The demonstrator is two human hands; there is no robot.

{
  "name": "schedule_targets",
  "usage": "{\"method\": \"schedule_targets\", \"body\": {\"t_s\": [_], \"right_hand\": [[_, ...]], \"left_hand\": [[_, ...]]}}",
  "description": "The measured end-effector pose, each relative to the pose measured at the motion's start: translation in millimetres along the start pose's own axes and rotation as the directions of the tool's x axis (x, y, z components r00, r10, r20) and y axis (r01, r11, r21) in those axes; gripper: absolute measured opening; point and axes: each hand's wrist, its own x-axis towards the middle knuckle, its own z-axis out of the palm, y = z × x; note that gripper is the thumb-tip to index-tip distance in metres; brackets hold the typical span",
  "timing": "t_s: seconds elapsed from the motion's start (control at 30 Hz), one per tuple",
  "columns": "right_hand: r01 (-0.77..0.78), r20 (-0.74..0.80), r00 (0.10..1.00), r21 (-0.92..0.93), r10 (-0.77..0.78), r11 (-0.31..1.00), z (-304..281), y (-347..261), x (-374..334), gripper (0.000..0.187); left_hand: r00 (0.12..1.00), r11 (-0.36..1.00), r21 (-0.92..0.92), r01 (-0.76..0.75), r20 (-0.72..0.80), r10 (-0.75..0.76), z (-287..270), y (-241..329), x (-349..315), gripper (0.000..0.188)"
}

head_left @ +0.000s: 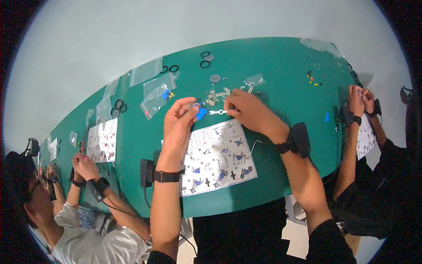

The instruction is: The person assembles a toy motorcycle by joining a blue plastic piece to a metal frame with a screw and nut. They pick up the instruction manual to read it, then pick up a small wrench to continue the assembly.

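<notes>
Holds a blue plate in the left grip and a white wrench at the tips of the right grip.
Works over the middle of the green table, well in from the far edge. Pinches the blue plate between left thumb and fingers, jutting from the fingertips toward the right grip; shows a slim shiny part at the same fingertips, too small to make out. Pinches the white wrench by one end, pointing the free end at the blue plate, near but apart; cannot tell lifted from resting on the table. Has metal strips just beyond, then a grey wheel, then black tyres by the far edge. Shows a printed sheet between both grips and the near edge.
</notes>
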Motion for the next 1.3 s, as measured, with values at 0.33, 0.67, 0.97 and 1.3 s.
{"method": "schedule_targets", "body": {"t_s": [0.33,0.67,0.97,1.3], "right_hand": [[0.081,-0.087,0.993,-0.010,-0.081,0.997,-1,-9,4,0.006],[-0.116,0.261,0.962,0.131,0.078,0.985,-28,-22,-11,0.018],[-0.028,0.225,0.974,0.068,0.012,0.997,-21,-14,-6,0.013],[-0.129,0.163,0.978,-0.016,0.130,0.991,-36,-24,-11,0.017]], "left_hand": [[0.999,1.000,0.020,0.005,0.041,-0.006,-1,2,0,0.025],[0.999,1.000,0.011,0.007,0.041,-0.007,-3,-5,4,0.026],[1.000,1.000,0.026,-0.016,0.013,0.016,-5,-5,3,0.026],[1.000,0.999,-0.034,0.027,0.004,-0.027,-3,0,2,0.026]]}}
